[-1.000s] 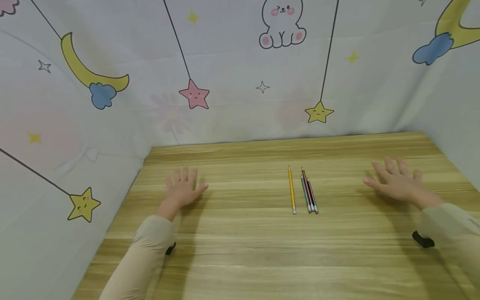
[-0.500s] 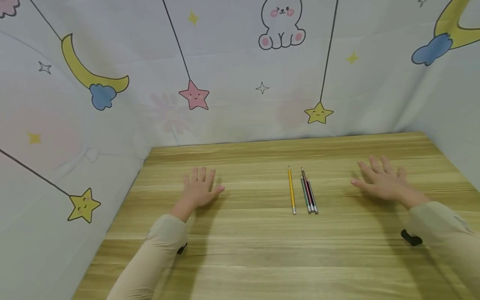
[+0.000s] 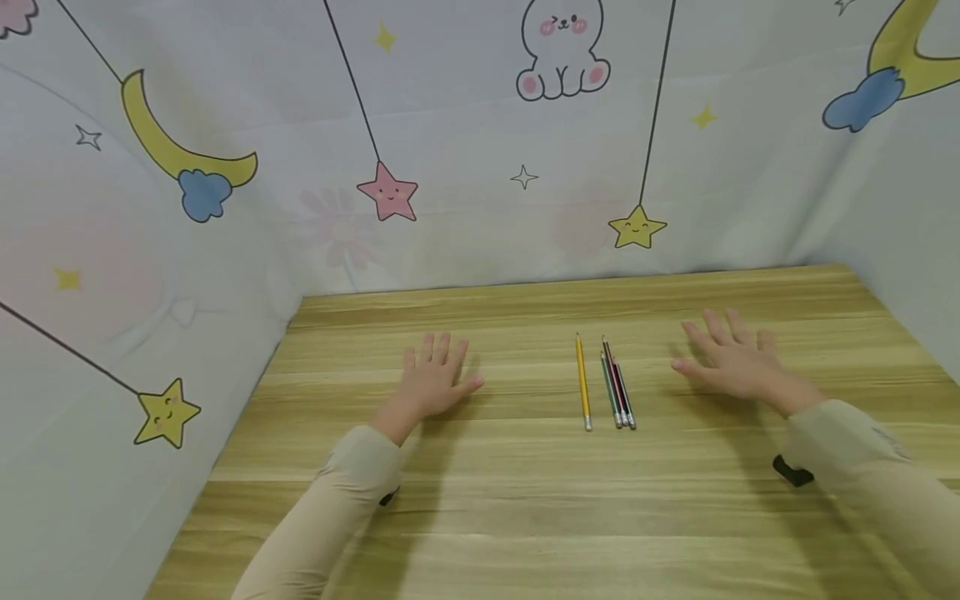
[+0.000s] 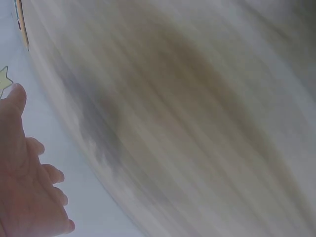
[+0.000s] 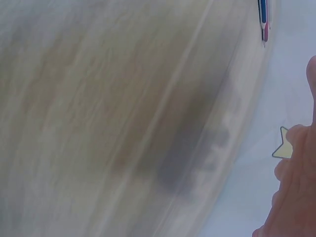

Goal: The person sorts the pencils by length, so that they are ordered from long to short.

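Note:
A yellow pencil (image 3: pixel 582 383) lies on the table, its white eraser end toward me. Just right of it several darker pencils (image 3: pixel 618 387) lie close together, green, red and black ones among them, tips pointing away. Left of the pencils my left hand (image 3: pixel 433 383) hovers above the tabletop with fingers spread and thumb toward the pencils. On the other side, my right hand (image 3: pixel 735 362) is held over the table in the same way, fingers spread. Both hands hold nothing. In the wrist views the left hand (image 4: pixel 29 182) and right hand (image 5: pixel 298 182) show at the outer edges.
The wood-grain table (image 3: pixel 525 517) ends at a white cloth backdrop (image 3: pixel 465 125) printed with stars, moons and a bear-like animal. The cloth also rises along the left and right sides. A black strap piece (image 3: pixel 792 472) shows under the right sleeve.
Both hands have moved inward toward the pencils, the left one rightward and the right one leftward, fingers still spread. The pencils have stayed in place.

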{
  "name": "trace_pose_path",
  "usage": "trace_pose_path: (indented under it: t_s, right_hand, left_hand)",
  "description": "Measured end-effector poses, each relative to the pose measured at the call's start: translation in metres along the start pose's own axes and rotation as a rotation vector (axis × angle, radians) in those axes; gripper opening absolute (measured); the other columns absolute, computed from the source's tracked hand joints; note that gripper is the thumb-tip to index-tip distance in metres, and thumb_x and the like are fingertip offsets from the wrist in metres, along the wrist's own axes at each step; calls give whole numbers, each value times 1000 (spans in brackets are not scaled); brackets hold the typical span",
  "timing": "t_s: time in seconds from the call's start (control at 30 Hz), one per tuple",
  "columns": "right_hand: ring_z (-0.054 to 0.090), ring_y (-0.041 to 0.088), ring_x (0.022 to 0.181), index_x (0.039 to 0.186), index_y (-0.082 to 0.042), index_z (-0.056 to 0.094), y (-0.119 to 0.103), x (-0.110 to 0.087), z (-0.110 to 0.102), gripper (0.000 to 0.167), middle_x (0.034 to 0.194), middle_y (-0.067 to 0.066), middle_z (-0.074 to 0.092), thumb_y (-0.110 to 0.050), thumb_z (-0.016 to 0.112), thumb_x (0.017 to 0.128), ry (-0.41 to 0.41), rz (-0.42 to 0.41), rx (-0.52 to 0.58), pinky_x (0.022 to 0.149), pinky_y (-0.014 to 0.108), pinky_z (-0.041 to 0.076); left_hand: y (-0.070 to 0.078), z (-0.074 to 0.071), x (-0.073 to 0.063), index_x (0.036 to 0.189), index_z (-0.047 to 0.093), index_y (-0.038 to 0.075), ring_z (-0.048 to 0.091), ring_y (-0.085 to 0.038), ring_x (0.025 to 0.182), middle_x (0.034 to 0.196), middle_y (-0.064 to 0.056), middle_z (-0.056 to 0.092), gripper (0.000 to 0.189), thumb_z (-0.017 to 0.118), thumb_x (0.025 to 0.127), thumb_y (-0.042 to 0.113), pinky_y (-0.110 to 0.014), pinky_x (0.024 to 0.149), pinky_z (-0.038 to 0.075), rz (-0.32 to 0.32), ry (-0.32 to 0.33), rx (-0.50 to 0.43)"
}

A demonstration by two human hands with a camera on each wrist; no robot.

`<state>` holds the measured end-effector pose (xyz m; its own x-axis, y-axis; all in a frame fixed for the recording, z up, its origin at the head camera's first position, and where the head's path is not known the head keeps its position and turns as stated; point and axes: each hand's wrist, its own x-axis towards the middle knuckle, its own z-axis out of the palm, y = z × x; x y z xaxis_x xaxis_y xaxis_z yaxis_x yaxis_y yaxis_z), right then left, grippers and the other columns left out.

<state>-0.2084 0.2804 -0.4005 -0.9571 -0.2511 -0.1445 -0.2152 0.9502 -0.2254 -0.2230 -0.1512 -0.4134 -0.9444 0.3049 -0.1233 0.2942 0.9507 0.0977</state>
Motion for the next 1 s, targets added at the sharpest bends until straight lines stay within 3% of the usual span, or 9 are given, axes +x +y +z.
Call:
trace_pose_path:
  t_s: [0.47,0.83,1.0]
  right_hand:
    - [-11,40,133,143,-17,9,-25,18,10,80,148,16,-2,-65,33,83,43,-67,11,92,70,-5]
    - [1,43,132,143,-13,13,-43,33,16,78,147,20,6,-59,39,85,107,-130,44,95,68,4]
    - [9,46,130,141,-5,18,-48,40,19,74,144,25,11,-48,46,87,141,-167,101,96,67,10]
  left_hand:
    - [41,8,13,143,13,19,-1,-32,136,149,-12,8,72,30,87,60,-58,104,5,113,-18,-21]
    - [78,10,24,142,16,18,11,-33,135,147,-13,15,67,36,89,53,-57,104,11,215,22,-98]
    - [91,10,27,142,16,18,19,-29,134,147,-12,17,65,37,90,50,-52,105,16,246,18,-124]
